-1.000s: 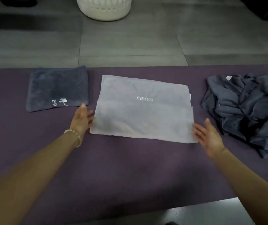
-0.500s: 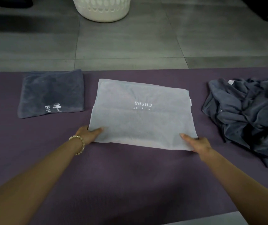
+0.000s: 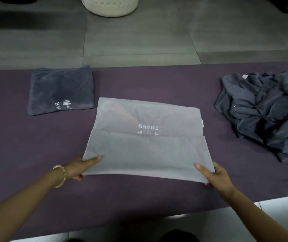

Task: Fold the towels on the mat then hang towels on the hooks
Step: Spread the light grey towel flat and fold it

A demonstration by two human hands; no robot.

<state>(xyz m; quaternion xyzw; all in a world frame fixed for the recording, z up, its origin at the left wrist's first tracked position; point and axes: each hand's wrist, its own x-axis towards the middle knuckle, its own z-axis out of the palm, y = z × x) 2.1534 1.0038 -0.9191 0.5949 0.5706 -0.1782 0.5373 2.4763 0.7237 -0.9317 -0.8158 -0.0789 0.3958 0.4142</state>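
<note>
Cloth is the whole matter here: the pale grey towel (image 3: 145,151) looks light, soft and limp, neither slippery nor fragile, so I judge it will sag between any two holds and crease wherever it drops; the sound places to take it are the two near corners, pinched through every layer so the fold does not slide apart; it lies in the middle of the purple mat (image 3: 139,198), folded once along its length, the upper layer stopping short of the far edge beside printed lettering (image 3: 148,127), the near edge raised a little; the left hand (image 3: 79,168) pinches the near left corner, thumb flat on top and fingers tucked beneath; the right hand (image 3: 216,177) pinches the near right corner likewise, thumb above, fingers under the cloth and mostly hidden; both are clamped on the towel, neither spread wide; a folded dark towel (image 3: 61,89) lies at the far left of the mat, apart from the pale one; a crumpled heap of dark towels (image 3: 265,110) sits at the right
</note>
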